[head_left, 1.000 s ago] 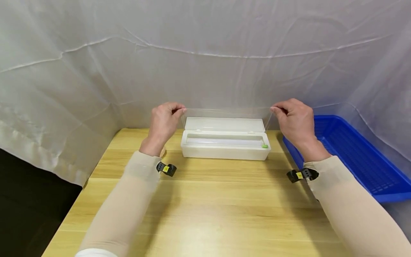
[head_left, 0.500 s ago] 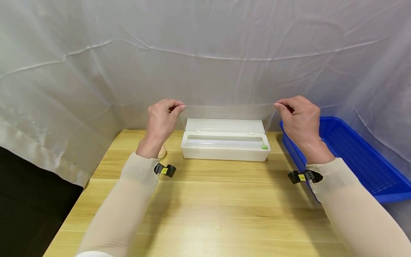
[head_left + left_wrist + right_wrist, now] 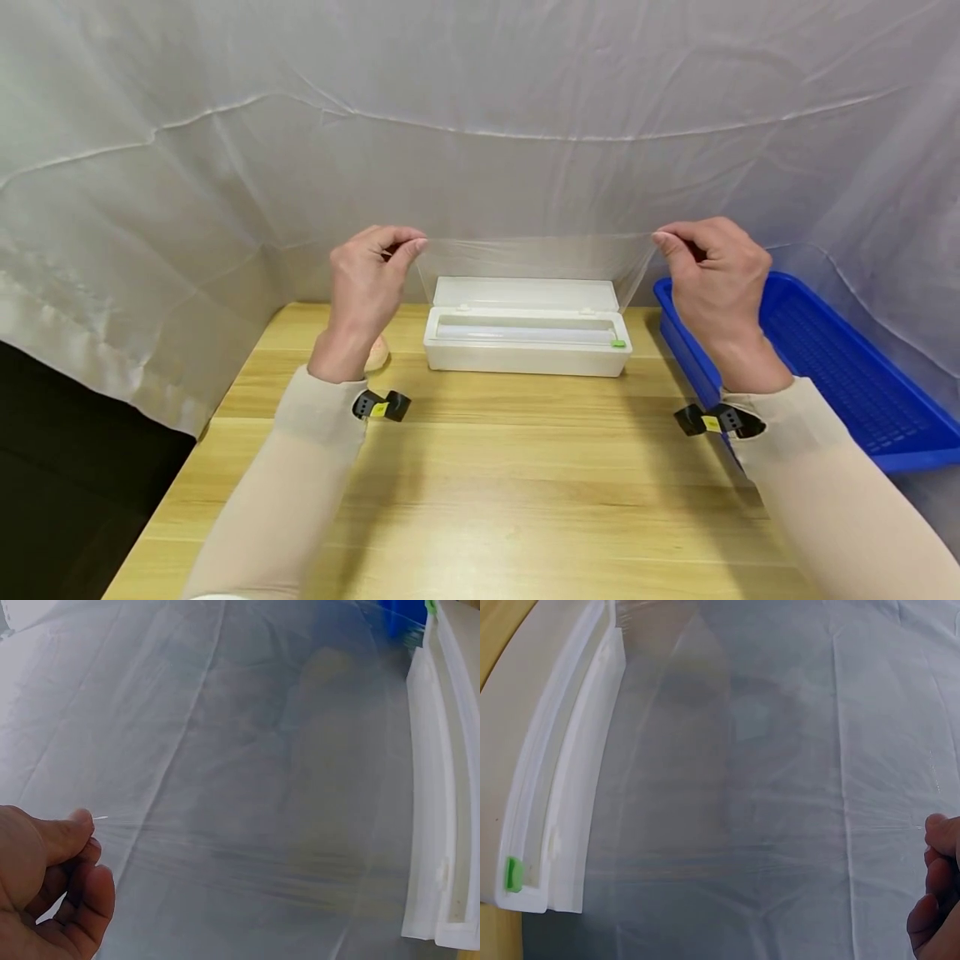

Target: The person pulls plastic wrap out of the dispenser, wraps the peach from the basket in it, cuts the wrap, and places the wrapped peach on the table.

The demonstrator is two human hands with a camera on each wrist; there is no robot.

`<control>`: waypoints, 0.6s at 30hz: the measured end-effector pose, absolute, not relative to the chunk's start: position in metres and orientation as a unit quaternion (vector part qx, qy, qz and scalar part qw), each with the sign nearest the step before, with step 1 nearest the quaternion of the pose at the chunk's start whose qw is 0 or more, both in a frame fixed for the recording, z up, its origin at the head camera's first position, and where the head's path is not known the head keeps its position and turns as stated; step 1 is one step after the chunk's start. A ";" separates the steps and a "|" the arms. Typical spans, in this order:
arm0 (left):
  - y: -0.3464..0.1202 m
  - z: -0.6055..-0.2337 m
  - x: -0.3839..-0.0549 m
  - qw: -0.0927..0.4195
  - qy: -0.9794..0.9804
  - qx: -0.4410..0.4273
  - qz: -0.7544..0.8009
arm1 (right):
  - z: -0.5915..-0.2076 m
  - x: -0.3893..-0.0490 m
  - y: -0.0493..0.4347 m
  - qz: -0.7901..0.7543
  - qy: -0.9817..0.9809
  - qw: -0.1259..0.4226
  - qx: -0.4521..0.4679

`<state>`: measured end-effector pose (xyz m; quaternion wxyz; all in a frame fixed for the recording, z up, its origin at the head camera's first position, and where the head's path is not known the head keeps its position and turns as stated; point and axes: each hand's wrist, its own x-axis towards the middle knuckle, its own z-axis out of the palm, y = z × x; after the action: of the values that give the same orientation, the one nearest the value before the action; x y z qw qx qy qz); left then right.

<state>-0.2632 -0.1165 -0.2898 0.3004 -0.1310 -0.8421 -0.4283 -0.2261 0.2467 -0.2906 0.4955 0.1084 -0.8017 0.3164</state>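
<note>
Left hand (image 3: pixel 365 279) and right hand (image 3: pixel 720 279) held well apart, each pinching an upper corner of clear film (image 3: pixel 536 255), thumb against fingers. Film spans between them, sides running down toward white box (image 3: pixel 528 358). Box on wooden surface (image 3: pixel 495 483), lid (image 3: pixel 525 293) tilted back, green tab (image 3: pixel 618 343) at right end. Blue basket (image 3: pixel 692 358) beside right hand; pale rounded object (image 3: pixel 378 354), partly hidden, by left wrist.
</note>
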 end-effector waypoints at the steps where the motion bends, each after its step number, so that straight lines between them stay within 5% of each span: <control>1: -0.116 -0.289 -0.262 0.308 -0.837 -0.135 -0.431 | -0.290 -0.226 0.246 0.322 -0.796 0.500 0.109; 18: -0.118 -0.279 -0.237 0.353 -0.785 -0.161 -0.483 | -0.278 -0.200 0.237 0.373 -0.739 0.549 0.111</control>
<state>-0.2372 -0.1181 -0.2794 0.3528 -0.1610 -0.7848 -0.4835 -0.1997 0.2375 -0.2778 0.5492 0.1113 -0.7393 0.3733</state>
